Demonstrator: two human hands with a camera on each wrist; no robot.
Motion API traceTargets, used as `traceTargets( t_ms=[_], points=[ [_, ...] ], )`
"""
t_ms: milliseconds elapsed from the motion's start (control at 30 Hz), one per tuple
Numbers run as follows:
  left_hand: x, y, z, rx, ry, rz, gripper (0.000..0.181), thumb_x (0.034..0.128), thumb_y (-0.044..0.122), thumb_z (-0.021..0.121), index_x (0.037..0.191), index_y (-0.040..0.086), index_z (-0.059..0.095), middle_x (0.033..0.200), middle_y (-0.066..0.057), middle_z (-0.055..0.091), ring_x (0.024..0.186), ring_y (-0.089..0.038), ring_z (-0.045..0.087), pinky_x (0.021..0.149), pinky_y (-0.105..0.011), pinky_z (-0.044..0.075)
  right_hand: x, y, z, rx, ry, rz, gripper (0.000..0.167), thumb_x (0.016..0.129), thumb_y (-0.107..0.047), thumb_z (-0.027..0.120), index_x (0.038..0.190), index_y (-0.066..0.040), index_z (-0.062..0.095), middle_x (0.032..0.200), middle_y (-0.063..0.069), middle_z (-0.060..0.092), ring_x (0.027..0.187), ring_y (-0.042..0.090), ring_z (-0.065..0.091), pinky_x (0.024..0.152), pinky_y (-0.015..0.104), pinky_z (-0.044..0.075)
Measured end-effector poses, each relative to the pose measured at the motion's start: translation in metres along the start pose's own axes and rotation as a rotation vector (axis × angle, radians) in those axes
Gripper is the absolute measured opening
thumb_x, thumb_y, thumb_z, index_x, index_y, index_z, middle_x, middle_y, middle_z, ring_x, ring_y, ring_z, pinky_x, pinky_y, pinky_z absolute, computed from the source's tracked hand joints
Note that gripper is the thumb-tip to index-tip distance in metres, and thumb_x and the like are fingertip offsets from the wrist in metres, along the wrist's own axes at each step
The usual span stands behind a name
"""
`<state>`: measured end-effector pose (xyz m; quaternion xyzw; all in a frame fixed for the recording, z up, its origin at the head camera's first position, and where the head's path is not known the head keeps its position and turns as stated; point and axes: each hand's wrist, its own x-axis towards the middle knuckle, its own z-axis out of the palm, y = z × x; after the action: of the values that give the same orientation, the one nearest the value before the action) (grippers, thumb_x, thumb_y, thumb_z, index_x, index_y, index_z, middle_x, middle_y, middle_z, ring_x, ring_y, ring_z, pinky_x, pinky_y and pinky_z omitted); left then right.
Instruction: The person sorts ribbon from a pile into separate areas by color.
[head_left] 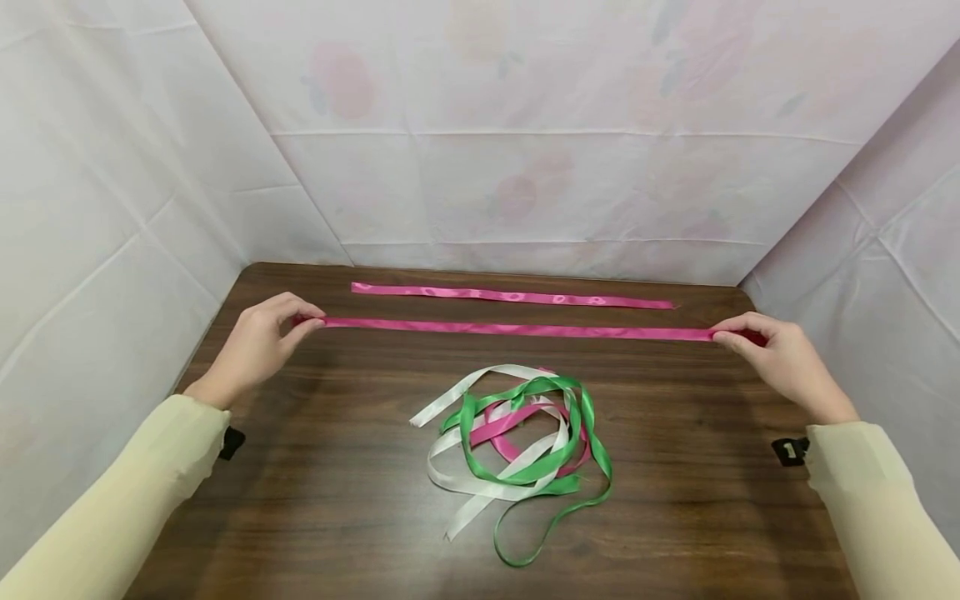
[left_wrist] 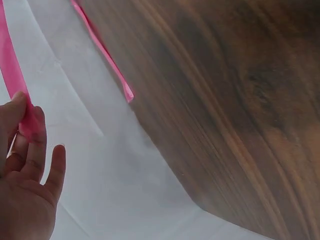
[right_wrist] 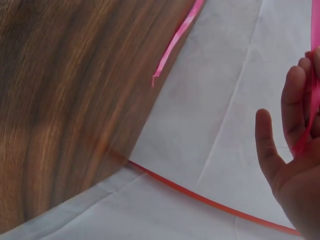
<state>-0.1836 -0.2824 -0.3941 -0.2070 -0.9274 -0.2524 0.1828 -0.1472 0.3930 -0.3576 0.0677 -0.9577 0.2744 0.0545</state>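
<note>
A pink satin ribbon (head_left: pixel 517 330) is stretched taut and nearly straight between both hands, seemingly raised off the table. My left hand (head_left: pixel 258 337) pinches its left end between thumb and fingers; the left wrist view shows that pinch (left_wrist: pixel 27 160) with the little finger held apart. At the other end, my right hand (head_left: pixel 780 358) pinches the ribbon, and a short tail of it lies across the palm in the right wrist view. Behind it, a second pink ribbon (head_left: pixel 517 297) lies flat along the table's far edge. Nearer to me sits a loose tangle of green (head_left: pixel 592 442), white (head_left: pixel 450 483) and pink ribbons.
The dark wood-grain table (head_left: pixel 337 500) has rounded far corners. White cloth walls (head_left: pixel 480 183) enclose it at the back and on both sides, the back one with faint fruit prints. An orange-red strip (right_wrist: pixel 210 200) runs along the cloth past the table corner.
</note>
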Motion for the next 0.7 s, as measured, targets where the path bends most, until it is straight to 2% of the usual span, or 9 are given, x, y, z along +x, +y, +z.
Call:
traceTargets(
  t_ms=[133, 233, 333, 533, 700],
  points=[
    [0.007, -0.002, 0.001, -0.013, 0.001, -0.052, 0.008, 0.0909, 0.008, 0.078, 0.099, 0.010, 0.077, 0.095, -0.003, 0.075, 0.079, -0.009, 0.056, 0.072, -0.016, 0.039, 0.004, 0.002, 0.003, -0.004, 0.028, 0.057, 0.025, 0.099, -0.035, 0.070, 0.110, -0.014, 0.077, 0.073, -0.016, 0.063, 0.063, 0.006, 0.044, 0.055, 0.025, 0.036],
    [0.012, -0.005, 0.003, -0.029, -0.004, -0.087, 0.009, 0.0928, 0.011, 0.077, 0.101, 0.008, 0.078, 0.098, -0.006, 0.076, 0.087, -0.017, 0.066, 0.077, -0.017, 0.042, 0.008, 0.004, 0.007, 0.013, 0.062, 0.094, 0.028, 0.097, -0.038, 0.072, 0.108, -0.012, 0.077, 0.074, -0.025, 0.064, 0.065, 0.004, 0.048, 0.056, 0.023, 0.039],
    [0.016, -0.009, 0.008, -0.043, 0.001, -0.113, 0.011, 0.0947, 0.015, 0.076, 0.102, 0.007, 0.078, 0.099, -0.009, 0.077, 0.091, -0.025, 0.069, 0.079, -0.017, 0.043, 0.013, 0.009, 0.012, 0.030, 0.097, 0.124, 0.031, 0.095, -0.039, 0.074, 0.106, -0.010, 0.078, 0.071, -0.027, 0.061, 0.065, 0.003, 0.048, 0.056, 0.023, 0.039],
    [0.023, -0.017, 0.019, -0.032, 0.009, -0.170, 0.017, 0.0968, 0.023, 0.074, 0.099, 0.007, 0.079, 0.096, -0.014, 0.077, 0.082, -0.023, 0.064, 0.072, -0.017, 0.040, 0.023, 0.019, 0.024, 0.014, 0.099, 0.157, 0.039, 0.095, -0.046, 0.072, 0.107, -0.008, 0.077, 0.072, -0.019, 0.062, 0.064, 0.006, 0.044, 0.055, 0.025, 0.038],
    [0.029, -0.021, 0.027, -0.031, -0.007, -0.248, 0.023, 0.0979, 0.026, 0.072, 0.100, 0.003, 0.077, 0.100, -0.018, 0.077, 0.087, -0.030, 0.066, 0.077, -0.034, 0.046, 0.029, 0.021, 0.031, -0.002, 0.099, 0.162, 0.039, 0.097, -0.045, 0.070, 0.109, -0.008, 0.077, 0.084, 0.001, 0.072, 0.069, 0.004, 0.047, 0.059, 0.023, 0.039]
  ],
)
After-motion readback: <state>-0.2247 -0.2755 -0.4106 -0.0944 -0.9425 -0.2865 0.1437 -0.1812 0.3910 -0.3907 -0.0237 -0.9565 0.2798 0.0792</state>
